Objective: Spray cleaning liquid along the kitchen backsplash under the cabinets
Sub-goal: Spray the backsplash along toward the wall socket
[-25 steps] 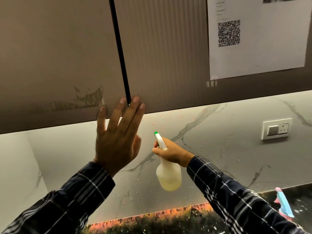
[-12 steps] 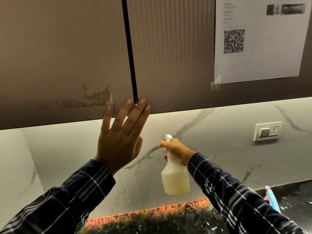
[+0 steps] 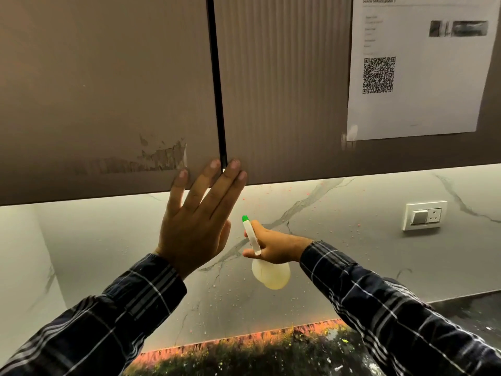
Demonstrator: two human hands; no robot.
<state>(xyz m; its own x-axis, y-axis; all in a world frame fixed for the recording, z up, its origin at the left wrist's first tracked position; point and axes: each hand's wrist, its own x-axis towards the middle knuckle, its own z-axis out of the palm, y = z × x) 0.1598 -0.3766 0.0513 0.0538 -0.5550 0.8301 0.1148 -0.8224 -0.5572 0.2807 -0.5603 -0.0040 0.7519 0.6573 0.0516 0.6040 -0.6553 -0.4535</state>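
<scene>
My right hand [image 3: 276, 246] grips a white spray bottle [image 3: 271, 272] with pale liquid and a green nozzle tip, held under the cabinets and pointed up and left at the marble backsplash [image 3: 339, 240]. Droplets speckle the backsplash around the bottle. My left hand [image 3: 198, 221] lies flat with fingers spread, its fingertips resting on the bottom edge of the brown upper cabinets [image 3: 108, 90], at the dark gap between two doors.
A white wall socket with a switch [image 3: 424, 215] sits on the backsplash at right. A paper sheet with a QR code [image 3: 417, 69] is taped to the right cabinet door. The dark speckled countertop [image 3: 257, 356] runs along the bottom.
The view has tilted upward a little, and the socket has slid left in view. The bottle has tipped so its green nozzle shows again. My left hand stays on the cabinet edge.
</scene>
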